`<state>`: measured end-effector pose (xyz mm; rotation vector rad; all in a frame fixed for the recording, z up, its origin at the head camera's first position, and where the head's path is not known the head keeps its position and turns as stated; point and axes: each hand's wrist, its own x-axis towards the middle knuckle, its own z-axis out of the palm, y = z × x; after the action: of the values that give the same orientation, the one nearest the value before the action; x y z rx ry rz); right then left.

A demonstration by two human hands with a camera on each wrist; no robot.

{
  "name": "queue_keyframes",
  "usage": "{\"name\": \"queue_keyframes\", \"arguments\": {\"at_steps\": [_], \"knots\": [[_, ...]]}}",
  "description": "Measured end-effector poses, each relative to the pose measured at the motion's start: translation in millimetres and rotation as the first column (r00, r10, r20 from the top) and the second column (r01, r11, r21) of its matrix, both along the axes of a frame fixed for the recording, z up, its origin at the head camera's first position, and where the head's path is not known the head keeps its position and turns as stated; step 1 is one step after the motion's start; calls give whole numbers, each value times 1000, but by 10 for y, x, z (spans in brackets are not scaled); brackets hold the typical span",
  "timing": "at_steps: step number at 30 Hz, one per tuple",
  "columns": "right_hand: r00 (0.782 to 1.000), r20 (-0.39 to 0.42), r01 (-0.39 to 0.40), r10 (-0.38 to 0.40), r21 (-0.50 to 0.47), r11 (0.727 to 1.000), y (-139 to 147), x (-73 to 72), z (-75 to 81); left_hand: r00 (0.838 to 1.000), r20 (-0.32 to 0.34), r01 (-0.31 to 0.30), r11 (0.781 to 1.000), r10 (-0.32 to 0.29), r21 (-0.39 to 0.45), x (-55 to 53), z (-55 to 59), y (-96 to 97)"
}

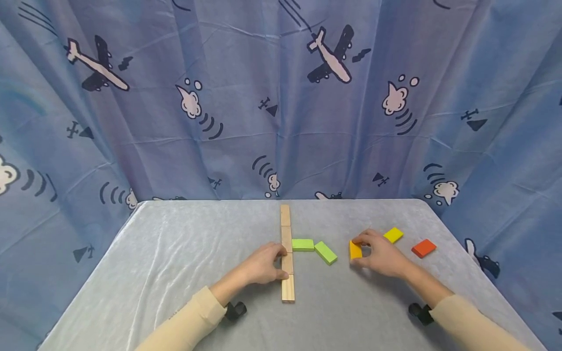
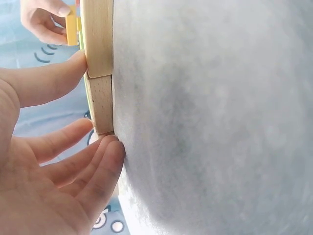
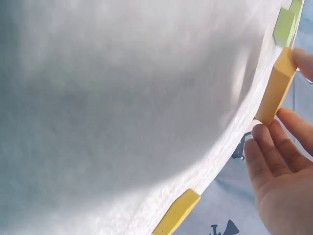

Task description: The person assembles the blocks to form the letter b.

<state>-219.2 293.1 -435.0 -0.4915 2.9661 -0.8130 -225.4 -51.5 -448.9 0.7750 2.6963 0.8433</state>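
Observation:
In the head view several plain wooden blocks (image 1: pixel 286 239) form a straight row, end to end. My left hand (image 1: pixel 262 265) touches the row's left side, thumb nearer me and fingers farther away; the left wrist view shows its fingers spread and mostly straight beside the wooden blocks (image 2: pixel 100 49). My right hand (image 1: pixel 382 254) pinches a yellow-orange block (image 1: pixel 355 250) between thumb and fingers at its two ends, also visible in the right wrist view (image 3: pixel 276 88). One light green block (image 1: pixel 303 245) meets the row's right side; another green block (image 1: pixel 326 253) lies angled beside it.
Beyond my right hand lies a yellow block (image 1: pixel 393 235), with a red-orange block (image 1: pixel 424 248) farther right. A pale cloth covers the table (image 1: pixel 197 234). Behind its far edge hangs a blue curtain (image 1: pixel 237 161) with airplane prints.

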Motion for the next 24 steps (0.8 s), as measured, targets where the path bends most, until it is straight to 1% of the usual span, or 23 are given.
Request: {"name": "queue_keyframes", "arguments": {"at_steps": [6,13,19,24], "knots": [[999,-10,-31,31,-8,999,-85,113,-16,1000,-3,2,1000,-2,-6,2,0,-1],[998,24,-65,65,-26,998,-188,228,4,1000,-11,3,1000,-3,-5,7,-12,3],[994,68,-78,80,-34,996,-258,281,-7,1000,3,-1,1000,1,-1,18,5,7],[992,61,-106,107,-16,994,-306,299,-49,1000,4,-6,1000,6,-5,18,8,10]]}}
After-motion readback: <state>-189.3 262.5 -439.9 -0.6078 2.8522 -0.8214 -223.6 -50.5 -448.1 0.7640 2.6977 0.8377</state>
